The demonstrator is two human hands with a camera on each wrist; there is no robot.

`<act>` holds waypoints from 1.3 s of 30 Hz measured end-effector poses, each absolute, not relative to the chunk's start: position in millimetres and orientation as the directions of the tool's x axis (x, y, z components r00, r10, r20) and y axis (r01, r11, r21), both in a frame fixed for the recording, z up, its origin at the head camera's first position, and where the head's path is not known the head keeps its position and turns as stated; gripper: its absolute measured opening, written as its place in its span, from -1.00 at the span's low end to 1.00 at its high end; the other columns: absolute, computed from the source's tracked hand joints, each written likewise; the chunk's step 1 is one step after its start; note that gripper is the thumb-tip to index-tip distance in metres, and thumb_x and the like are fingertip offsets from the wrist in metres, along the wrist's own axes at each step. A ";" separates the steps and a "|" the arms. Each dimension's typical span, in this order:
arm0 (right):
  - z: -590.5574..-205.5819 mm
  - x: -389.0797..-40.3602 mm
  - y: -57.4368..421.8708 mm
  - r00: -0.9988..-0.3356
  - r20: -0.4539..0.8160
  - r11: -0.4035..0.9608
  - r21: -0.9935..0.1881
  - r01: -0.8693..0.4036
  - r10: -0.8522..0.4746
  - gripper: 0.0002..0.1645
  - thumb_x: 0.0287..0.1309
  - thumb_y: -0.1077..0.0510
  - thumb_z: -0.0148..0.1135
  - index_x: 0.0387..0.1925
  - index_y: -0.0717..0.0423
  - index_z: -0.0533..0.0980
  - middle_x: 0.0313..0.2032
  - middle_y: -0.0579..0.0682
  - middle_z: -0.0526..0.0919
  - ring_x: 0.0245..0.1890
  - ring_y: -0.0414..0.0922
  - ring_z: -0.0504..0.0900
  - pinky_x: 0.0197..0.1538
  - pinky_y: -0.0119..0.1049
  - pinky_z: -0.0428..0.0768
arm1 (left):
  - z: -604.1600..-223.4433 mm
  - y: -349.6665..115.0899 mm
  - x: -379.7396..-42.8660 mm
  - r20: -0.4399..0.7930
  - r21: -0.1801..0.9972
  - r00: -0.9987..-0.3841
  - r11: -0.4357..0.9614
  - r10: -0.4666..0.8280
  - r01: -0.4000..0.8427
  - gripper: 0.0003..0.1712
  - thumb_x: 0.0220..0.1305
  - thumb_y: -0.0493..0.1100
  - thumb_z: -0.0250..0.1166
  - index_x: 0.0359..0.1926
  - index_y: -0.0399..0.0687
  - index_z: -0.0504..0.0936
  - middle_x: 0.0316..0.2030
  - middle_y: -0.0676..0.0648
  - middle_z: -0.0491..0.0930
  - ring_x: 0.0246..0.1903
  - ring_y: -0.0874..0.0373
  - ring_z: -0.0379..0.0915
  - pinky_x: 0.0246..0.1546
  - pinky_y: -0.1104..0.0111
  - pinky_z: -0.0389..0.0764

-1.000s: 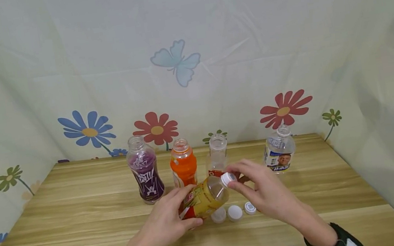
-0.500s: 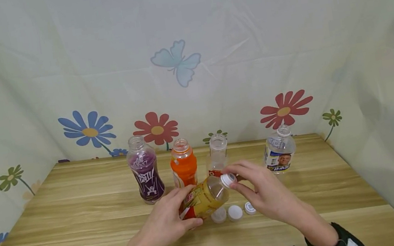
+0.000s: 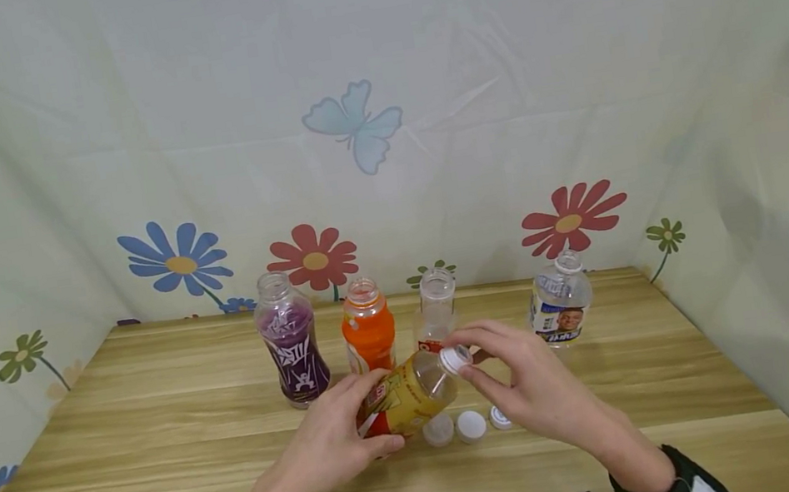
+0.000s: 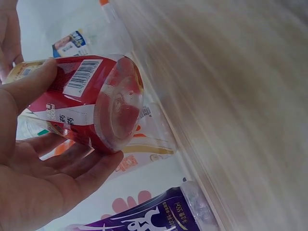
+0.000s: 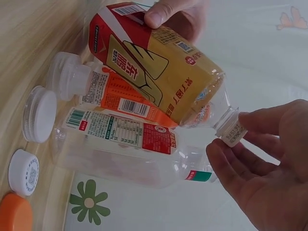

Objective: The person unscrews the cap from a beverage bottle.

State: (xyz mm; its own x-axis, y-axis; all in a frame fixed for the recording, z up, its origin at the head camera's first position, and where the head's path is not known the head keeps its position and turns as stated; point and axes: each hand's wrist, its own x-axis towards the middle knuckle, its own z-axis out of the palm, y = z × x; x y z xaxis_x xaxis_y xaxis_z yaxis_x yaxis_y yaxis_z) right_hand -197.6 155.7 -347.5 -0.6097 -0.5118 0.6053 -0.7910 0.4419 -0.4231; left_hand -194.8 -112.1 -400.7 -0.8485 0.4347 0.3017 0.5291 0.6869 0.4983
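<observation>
A clear bottle with a yellow and red label (image 3: pixel 403 400) is tilted over the table, its neck pointing right and up. My left hand (image 3: pixel 334 439) grips its lower body, thumb on the near side and fingers around the far side; the left wrist view shows the bottle's base (image 4: pixel 120 103) lifted off the table. A white cap (image 3: pixel 455 359) sits on the bottle's mouth. My right hand (image 3: pixel 538 381) pinches this cap between thumb and fingertips. In the right wrist view the cap (image 5: pixel 232 129) shows small printed characters on its side.
Behind stand uncapped bottles: purple (image 3: pixel 291 349), orange (image 3: pixel 368 329), a clear one (image 3: pixel 437 303) partly hidden, and a clear one with a blue label (image 3: pixel 559 298) farther right. Loose caps lie in front: translucent (image 3: pixel 439 430), white (image 3: pixel 471 426), printed white (image 3: pixel 499 418), and orange (image 5: pixel 15 211).
Both hands keep their hold on the bottle and cap. The bottle and cap have shifted very slightly left; the other bottles and caps stay where they were.
</observation>
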 end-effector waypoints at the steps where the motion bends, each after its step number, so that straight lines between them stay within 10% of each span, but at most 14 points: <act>1: -348.1 -197.9 155.2 -0.611 0.610 0.437 -0.430 -0.790 -0.504 -0.66 0.21 0.30 0.33 0.03 0.16 0.57 0.00 -0.13 0.59 -0.08 -0.22 0.60 -0.12 -0.33 0.58 | -400.1 -112.3 -194.9 0.297 0.500 -0.851 0.689 0.434 0.525 -0.16 -0.02 0.08 0.57 0.28 0.00 0.46 0.03 0.10 0.51 -0.05 0.24 0.45 -0.04 0.35 0.48; 18: -356.0 -198.8 150.6 -0.795 0.525 0.564 -0.574 -0.594 -0.303 -0.85 0.28 0.00 0.30 -0.22 -0.03 0.65 -0.40 -0.32 0.56 -0.41 -0.29 0.55 -0.34 -0.44 0.56 | -398.6 -112.4 -193.5 0.314 0.440 -0.861 0.742 0.401 0.506 -0.16 -0.05 0.05 0.60 0.25 -0.03 0.48 0.04 0.02 0.50 0.02 0.13 0.45 0.05 0.23 0.45; 39: -352.7 -197.1 150.6 -0.758 0.536 0.550 -0.530 -0.646 -0.373 -0.84 0.16 0.25 0.40 -0.19 0.09 0.64 -0.34 -0.30 0.55 -0.34 -0.31 0.56 -0.25 -0.47 0.57 | -400.0 -113.0 -194.8 0.359 0.395 -0.840 0.750 0.406 0.531 -0.15 -0.07 0.10 0.60 0.26 0.02 0.49 0.02 0.05 0.51 -0.02 0.16 0.46 0.03 0.26 0.46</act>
